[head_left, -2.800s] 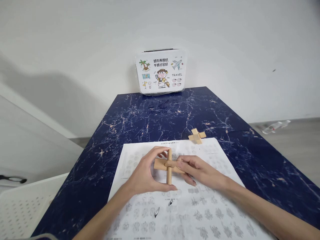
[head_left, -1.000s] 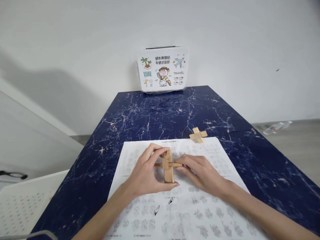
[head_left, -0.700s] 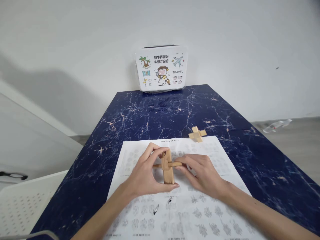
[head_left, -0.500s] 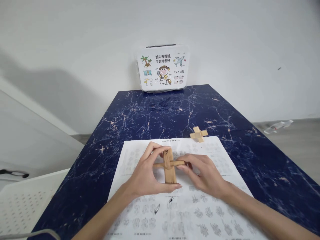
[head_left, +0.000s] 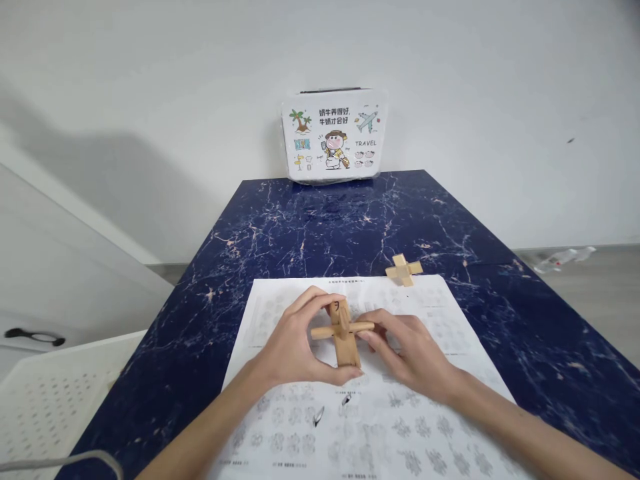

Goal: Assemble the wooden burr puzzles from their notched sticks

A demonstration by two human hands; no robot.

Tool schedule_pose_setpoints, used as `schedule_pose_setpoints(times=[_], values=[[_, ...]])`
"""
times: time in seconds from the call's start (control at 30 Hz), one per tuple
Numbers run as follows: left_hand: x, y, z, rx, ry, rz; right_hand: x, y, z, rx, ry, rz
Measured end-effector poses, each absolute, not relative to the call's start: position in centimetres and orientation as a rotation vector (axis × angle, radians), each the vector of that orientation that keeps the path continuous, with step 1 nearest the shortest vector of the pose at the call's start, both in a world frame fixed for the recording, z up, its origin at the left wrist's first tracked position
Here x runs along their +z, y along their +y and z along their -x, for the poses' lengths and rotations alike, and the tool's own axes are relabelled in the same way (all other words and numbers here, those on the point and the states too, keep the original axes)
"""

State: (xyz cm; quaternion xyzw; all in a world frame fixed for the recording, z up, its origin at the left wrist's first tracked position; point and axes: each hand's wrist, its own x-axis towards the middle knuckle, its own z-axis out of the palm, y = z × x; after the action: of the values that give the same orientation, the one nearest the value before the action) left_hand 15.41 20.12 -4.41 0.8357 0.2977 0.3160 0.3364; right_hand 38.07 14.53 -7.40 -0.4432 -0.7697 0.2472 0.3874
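Observation:
A wooden interlocking puzzle [head_left: 346, 350] is held just above the printed sheet [head_left: 280, 460]. It has a flat upright block with a dark mark near its top, and a thin stick crosses it from side to side. My left hand [head_left: 293, 343] spans the block, fingers at the far end and thumb at the near end. With thumb and fingertips, my right hand [head_left: 407, 347] pinches the right end of the cross stick. Beyond the sheet's top edge lies a second, paler wooden cross-shaped puzzle [head_left: 404, 269], untouched.
The dark blue marbled table [head_left: 320, 227] runs back to the wall. At its far end stands a white case with cartoon prints [head_left: 335, 137]. On the left are a white perforated basket [head_left: 45, 407] and a grey cable [head_left: 75, 459]. Clear plastic bottles [head_left: 563, 259] lie on the floor at right.
The cross stick has turned within the block, so its left part shows broader now. Both hands keep their grips. The whole view has shifted slightly.

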Motion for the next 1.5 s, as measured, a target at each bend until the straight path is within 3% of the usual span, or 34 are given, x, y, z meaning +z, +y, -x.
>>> schedule_pose_setpoints(times=[0.77, 1.23, 1.5], values=[[-4.01, 20.56, -15.59, 0.866, 0.785, -2.173, -6.67, 14.54, -38.04, 0.720, -1.865, 1.112], [-3.93, 20.45, -15.55, 0.887, 0.760, -2.161, -6.77, 14.24, -37.61, 0.513, -1.858, 1.141], [-4.10, 20.92, -15.21, 0.919, 0.691, -2.214, -6.54, 14.30, -38.14, 0.710, -1.931, 0.997]])
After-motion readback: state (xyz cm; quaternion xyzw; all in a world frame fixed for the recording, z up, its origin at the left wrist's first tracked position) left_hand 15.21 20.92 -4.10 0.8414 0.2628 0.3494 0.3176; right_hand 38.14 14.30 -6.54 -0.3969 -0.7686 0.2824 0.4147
